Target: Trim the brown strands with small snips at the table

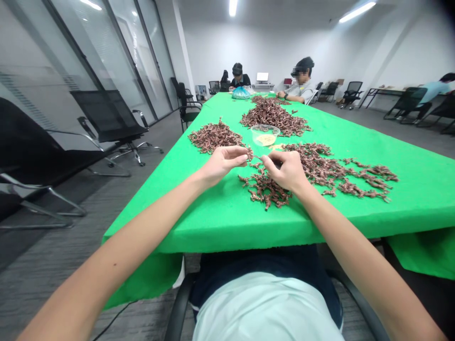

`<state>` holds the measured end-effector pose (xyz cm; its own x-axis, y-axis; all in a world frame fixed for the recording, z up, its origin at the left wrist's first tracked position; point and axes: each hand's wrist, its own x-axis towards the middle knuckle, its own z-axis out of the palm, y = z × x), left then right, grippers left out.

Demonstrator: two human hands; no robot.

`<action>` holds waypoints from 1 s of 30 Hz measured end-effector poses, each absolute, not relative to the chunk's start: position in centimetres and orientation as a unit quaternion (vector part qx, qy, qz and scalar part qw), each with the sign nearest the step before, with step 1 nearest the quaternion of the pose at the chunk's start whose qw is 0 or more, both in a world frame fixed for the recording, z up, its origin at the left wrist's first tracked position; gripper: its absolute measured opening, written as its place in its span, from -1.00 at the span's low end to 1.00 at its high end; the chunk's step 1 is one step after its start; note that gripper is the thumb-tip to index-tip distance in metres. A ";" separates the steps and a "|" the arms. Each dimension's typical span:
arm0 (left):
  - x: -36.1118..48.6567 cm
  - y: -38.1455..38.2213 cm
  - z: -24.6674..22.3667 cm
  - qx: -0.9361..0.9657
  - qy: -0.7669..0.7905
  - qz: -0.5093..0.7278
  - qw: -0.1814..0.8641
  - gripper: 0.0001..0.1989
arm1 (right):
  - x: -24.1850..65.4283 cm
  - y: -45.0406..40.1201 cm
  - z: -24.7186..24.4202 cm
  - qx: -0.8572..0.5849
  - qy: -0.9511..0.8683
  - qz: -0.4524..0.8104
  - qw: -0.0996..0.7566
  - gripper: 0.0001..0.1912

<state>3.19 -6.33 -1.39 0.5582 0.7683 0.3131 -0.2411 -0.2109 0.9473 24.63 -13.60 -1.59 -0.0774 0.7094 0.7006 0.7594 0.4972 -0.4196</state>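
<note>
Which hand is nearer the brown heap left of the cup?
Left. The left hand is just in front of the brown heap; the right hand is farther away, to its right.

I see rough brown bits on rough green cloth, a clear shiny plastic cup, and shiny metal chair legs.

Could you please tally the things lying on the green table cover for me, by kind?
Piles of reddish-brown dried sprigs: 5
Clear plastic bowl: 1
Blue plastic bag: 1
Total: 7
</note>
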 end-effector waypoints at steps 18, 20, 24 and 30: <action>3.3 -6.5 -1.3 0.685 0.235 0.441 0.531 -0.59 | 24.2 -13.6 -2.6 -0.527 -0.711 -0.306 0.350 -0.57; 3.4 -6.8 -1.2 0.674 0.240 0.450 0.535 -0.56 | 24.2 -13.6 -2.6 -0.527 -0.710 -0.318 0.343 -0.57; 3.4 -7.1 -1.1 0.657 0.264 0.460 0.535 -0.48 | 24.2 -13.5 -2.7 -0.533 -0.703 -0.316 0.350 -0.58; 3.2 -6.9 -1.2 0.670 0.278 0.472 0.500 -0.47 | 24.2 -13.4 -2.9 -0.535 -0.699 -0.321 0.349 -0.59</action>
